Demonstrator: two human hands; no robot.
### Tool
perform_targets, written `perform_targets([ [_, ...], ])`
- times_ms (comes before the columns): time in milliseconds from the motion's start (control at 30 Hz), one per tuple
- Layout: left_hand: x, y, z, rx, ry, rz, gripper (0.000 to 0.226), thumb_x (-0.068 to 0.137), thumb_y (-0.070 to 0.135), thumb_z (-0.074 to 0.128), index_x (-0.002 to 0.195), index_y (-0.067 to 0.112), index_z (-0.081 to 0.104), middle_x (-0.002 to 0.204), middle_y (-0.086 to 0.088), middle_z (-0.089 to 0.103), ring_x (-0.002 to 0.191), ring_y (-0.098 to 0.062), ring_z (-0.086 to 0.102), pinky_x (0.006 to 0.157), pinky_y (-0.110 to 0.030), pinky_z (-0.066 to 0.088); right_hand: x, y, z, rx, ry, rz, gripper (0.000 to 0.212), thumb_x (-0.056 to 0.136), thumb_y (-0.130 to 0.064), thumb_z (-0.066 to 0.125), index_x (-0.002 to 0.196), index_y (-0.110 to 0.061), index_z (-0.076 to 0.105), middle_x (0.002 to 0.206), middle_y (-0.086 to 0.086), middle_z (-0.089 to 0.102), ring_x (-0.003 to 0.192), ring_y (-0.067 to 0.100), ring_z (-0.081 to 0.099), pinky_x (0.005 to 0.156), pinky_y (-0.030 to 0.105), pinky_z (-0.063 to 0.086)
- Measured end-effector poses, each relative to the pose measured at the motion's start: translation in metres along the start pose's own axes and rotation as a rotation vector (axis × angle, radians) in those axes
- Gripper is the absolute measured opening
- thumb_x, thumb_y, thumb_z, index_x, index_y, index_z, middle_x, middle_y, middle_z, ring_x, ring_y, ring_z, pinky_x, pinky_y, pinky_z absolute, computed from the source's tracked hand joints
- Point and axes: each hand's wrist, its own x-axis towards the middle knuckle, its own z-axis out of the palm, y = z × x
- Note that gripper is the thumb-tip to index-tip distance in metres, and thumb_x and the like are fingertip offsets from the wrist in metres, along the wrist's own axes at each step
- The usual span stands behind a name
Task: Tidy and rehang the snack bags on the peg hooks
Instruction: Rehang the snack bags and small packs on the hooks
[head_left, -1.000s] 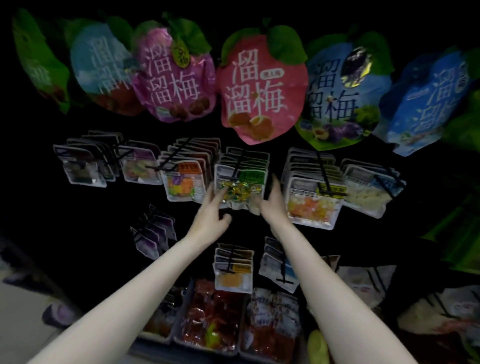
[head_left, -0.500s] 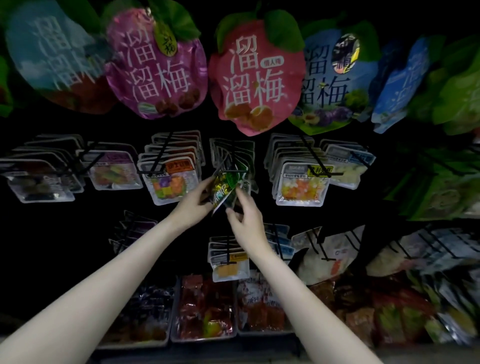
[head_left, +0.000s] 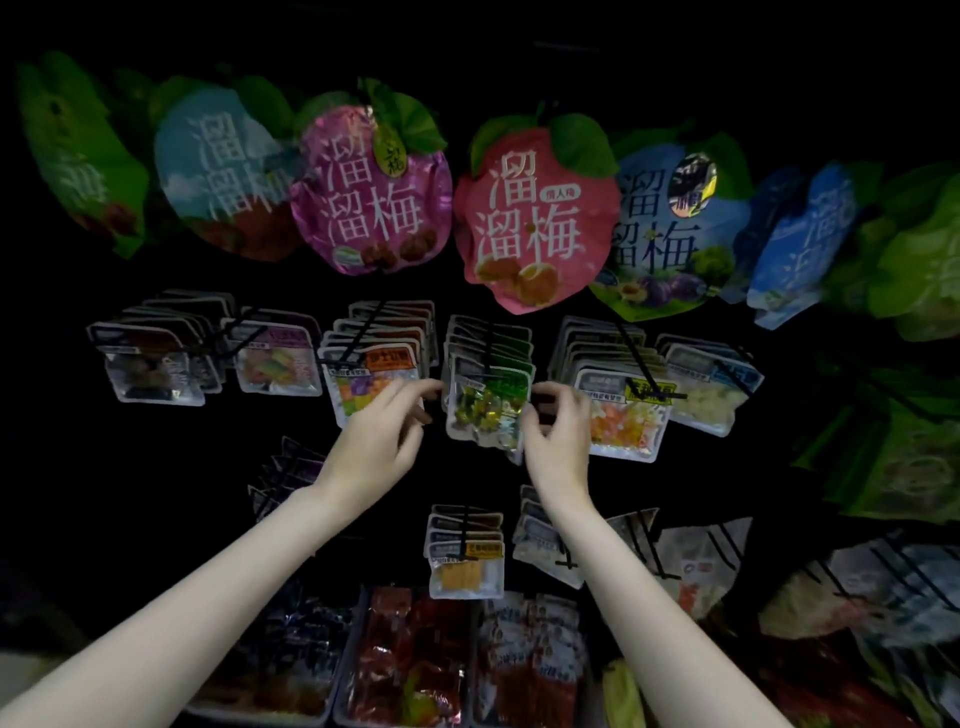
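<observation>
Pinching the side edges of a glossy clear pouch with a green label (head_left: 488, 402), the left hand (head_left: 382, 431) and right hand (head_left: 558, 434) steady it on its black peg hook (head_left: 488, 343), in front of identical pouches; crinkly fruit-shaped foil bags (head_left: 535, 218) hang above.

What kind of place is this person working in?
Most likely a shop's snack aisle: rows of clear snack packs hang on black peg hooks, big plum-candy bags hang above, trays of packets sit below.

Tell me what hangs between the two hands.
In the head view, the clear green-labelled bag of yellow-green sweets hangs on its black peg hook, between the left hand and right hand.
</observation>
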Motion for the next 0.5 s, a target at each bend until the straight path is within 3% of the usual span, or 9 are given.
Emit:
perform_targets([
  [100,0.003,0.013,-0.021,0.058,0.147,0.125,0.037,0.087,0.011,0.041,0.122,0.009,0.053,0.114,-0.002,0.050,0.087,-0.010,0.054,0.072,-0.020,0.046,-0.003,-0.023,-0.012,0.026,0.094,-0.221,0.024,0.092,-0.007,0.053,0.115,-0.014,0.049,0.116,0.001,0.035,0.105,0.015,0.046,0.082,0.002,0.035],
  [167,0.013,0.017,-0.035,0.058,0.249,0.097,0.038,0.086,0.007,0.044,0.122,0.011,0.054,0.117,-0.003,0.047,0.085,-0.015,0.052,0.073,-0.023,0.046,0.010,-0.041,-0.017,-0.043,0.143,-0.368,0.035,0.090,-0.007,0.057,0.124,-0.013,0.050,0.126,0.007,0.034,0.115,0.016,0.040,0.091,0.002,0.029],
  [233,0.031,0.017,-0.047,0.092,0.300,0.024,0.044,0.085,0.002,0.048,0.128,0.013,0.052,0.126,-0.009,0.045,0.107,-0.021,0.047,0.088,-0.031,0.045,0.034,-0.059,-0.017,-0.199,0.165,-0.465,0.048,0.088,-0.012,0.061,0.134,-0.019,0.047,0.141,0.016,0.027,0.129,0.023,0.026,0.108,0.019,0.020],
  [333,0.066,0.014,-0.060,0.220,0.231,-0.151,0.058,0.088,0.003,0.051,0.141,0.022,0.038,0.150,-0.013,0.021,0.138,-0.033,0.016,0.109,-0.050,0.026,0.069,-0.087,-0.012,-0.485,0.115,-0.486,0.061,0.089,-0.024,0.061,0.143,-0.032,0.034,0.154,0.017,0.007,0.139,0.040,0.003,0.112,0.051,0.009],
  [400,0.085,0.013,-0.063,0.320,0.135,-0.220,0.062,0.091,0.011,0.050,0.146,0.030,0.027,0.157,-0.008,0.001,0.142,-0.034,-0.002,0.111,-0.053,0.017,0.086,-0.099,-0.006,-0.637,0.079,-0.465,0.065,0.090,-0.030,0.059,0.145,-0.037,0.025,0.156,0.015,-0.003,0.139,0.044,-0.005,0.111,0.059,0.004],
  [500,0.105,0.009,-0.064,0.434,0.030,-0.235,0.063,0.094,0.020,0.046,0.147,0.034,0.017,0.156,-0.007,-0.013,0.141,-0.036,-0.015,0.112,-0.054,0.012,0.099,-0.108,0.004,-0.775,0.076,-0.425,0.069,0.090,-0.038,0.057,0.146,-0.040,0.017,0.156,0.013,-0.006,0.139,0.044,-0.007,0.109,0.062,0.006],
])
